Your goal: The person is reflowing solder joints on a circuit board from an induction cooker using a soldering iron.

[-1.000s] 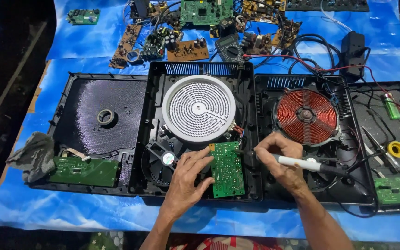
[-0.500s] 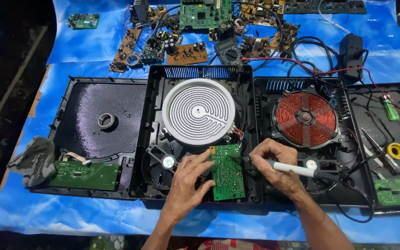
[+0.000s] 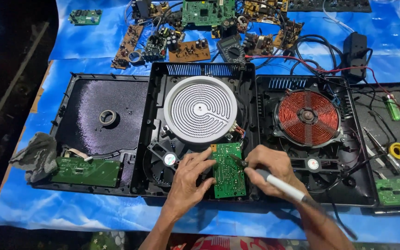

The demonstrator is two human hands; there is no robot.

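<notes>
Head view: left hand steadies green board; right hand grips what looks like a soldering iron.

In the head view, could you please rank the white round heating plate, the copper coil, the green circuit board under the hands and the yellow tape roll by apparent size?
1. White round heating plate
2. Copper coil, slightly smaller
3. Green circuit board
4. Yellow tape roll
</notes>
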